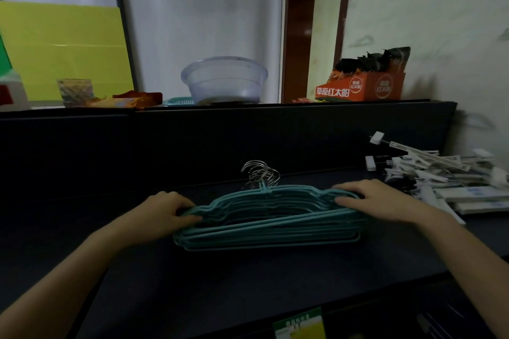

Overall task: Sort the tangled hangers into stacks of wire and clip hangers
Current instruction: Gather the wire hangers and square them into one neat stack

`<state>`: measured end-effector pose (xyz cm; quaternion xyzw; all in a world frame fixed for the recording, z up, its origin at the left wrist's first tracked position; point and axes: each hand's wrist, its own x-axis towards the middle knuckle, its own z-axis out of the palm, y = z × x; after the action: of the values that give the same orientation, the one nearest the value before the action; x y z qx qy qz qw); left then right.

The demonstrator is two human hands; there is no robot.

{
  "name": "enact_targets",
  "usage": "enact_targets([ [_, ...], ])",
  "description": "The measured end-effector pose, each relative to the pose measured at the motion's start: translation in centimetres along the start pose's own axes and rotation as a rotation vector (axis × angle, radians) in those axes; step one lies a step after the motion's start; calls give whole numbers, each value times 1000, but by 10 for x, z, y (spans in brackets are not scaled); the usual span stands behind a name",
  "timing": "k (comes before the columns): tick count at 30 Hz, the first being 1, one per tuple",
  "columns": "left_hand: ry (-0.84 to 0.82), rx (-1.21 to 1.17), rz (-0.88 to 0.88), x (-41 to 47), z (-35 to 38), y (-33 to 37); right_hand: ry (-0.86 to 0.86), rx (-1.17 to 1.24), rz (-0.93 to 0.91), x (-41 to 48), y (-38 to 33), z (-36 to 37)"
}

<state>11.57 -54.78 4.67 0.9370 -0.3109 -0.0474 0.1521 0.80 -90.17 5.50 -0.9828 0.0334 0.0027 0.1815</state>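
A stack of teal wire hangers (271,224) lies flat on the dark table (220,278), its metal hooks (261,173) bunched at the far side. My left hand (165,213) grips the stack's left end, thumb on top and fingers curled round the wires. My right hand (382,199) lies on the stack's right end with the fingers bent over the top hangers. A heap of white clip hangers (440,173) sits at the table's right, apart from the teal stack.
A dark raised ledge (220,124) runs behind the table. On it stand a clear plastic basin (224,80), an orange box of packets (363,85), snack wrappers (124,100) and a yellow board (63,47). A green-yellow label (300,325) lies at the table's near edge.
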Motion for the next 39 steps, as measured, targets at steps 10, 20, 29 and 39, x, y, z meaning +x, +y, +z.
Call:
enact_targets([
  [10, -137, 248, -61, 29, -11, 12, -62, -270, 109, 1, -14, -13],
  [20, -107, 447, -211, 47, 4, 18, -317, -477, 234, 27, -34, -13],
  [29, -215, 550, -161, 53, -5, 28, -316, -572, 175, 33, -33, -8],
  [39, -253, 558, -61, 60, -7, 37, -222, -638, -4, 42, -26, -2],
])
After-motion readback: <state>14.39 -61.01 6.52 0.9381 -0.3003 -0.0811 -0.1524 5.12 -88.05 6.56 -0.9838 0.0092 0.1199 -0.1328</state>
